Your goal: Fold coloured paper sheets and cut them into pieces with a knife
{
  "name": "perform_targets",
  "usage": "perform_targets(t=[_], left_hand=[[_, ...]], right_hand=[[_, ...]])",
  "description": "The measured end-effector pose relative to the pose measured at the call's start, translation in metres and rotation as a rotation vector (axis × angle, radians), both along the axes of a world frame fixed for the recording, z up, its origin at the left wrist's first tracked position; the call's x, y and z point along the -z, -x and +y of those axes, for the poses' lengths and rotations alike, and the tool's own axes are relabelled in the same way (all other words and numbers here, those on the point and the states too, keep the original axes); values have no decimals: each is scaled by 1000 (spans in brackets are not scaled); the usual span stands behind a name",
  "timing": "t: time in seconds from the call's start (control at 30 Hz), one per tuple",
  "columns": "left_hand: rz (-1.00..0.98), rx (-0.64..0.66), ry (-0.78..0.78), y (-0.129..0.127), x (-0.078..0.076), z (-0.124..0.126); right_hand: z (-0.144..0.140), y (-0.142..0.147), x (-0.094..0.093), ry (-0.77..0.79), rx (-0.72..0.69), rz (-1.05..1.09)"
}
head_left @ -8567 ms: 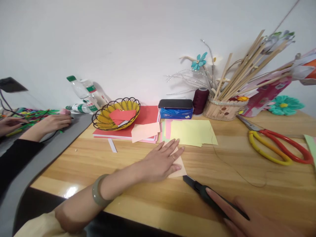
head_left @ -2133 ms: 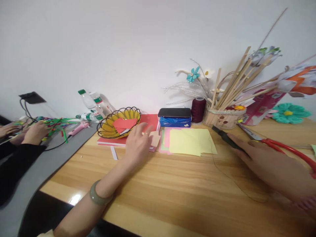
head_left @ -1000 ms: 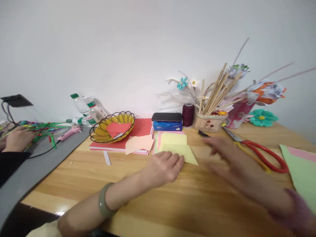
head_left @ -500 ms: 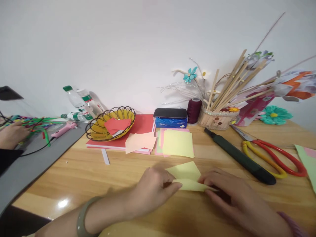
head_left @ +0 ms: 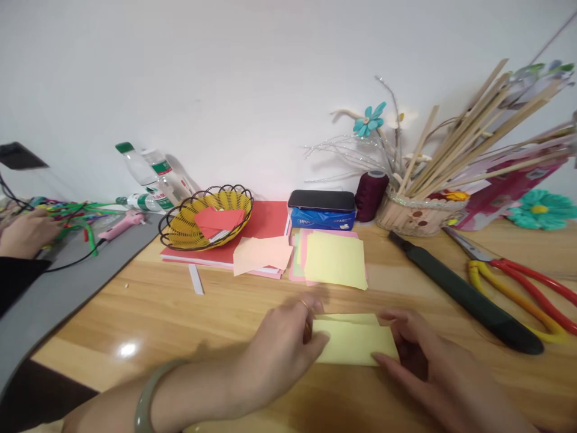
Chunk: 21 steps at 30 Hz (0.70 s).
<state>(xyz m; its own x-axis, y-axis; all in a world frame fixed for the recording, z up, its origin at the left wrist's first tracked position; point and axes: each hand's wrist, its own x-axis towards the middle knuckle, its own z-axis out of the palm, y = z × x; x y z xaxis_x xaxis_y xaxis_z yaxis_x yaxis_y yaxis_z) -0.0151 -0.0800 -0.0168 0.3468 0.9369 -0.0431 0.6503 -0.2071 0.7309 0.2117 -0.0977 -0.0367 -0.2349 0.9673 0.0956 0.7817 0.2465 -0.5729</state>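
A yellow sheet of paper (head_left: 354,343), folded over on itself, is held just above the wooden table between both hands. My left hand (head_left: 288,346) pinches its left end, thumb on the near face and fingers behind. At the right end, my right hand (head_left: 419,355) grips the paper with the thumb at the lower corner and fingers at the upper edge. The back layer shows as a narrow strip above the front one. Beyond the hands lies a stack of yellow, pink and green paper squares (head_left: 336,258).
A yellow basket (head_left: 180,228) with red paper rests on red sheets (head_left: 270,219). Peach paper (head_left: 261,254) lies beside them. Rightward are a dark green sheathed tool (head_left: 469,294), scissors (head_left: 518,282) and a stick-filled container (head_left: 417,216). Another person's hand (head_left: 29,234) is at far left, near a pink glue gun (head_left: 121,225).
The front flap of the yellow paper has risen, so its flat face now shows and covers most of the back layer. The view has shifted slightly.
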Motion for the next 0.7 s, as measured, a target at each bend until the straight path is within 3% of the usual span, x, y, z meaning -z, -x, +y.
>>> perform_targets(t=[0.2, 0.47, 0.7], left_hand=[[36, 57, -131, 1, 3, 0], [303, 199, -452, 3, 5, -12], [444, 196, -727, 3, 12, -16]], right_hand=[[-1, 2, -5, -67, -52, 6], [6, 0, 2, -272, -133, -18], [5, -7, 6, -367, -205, -32]])
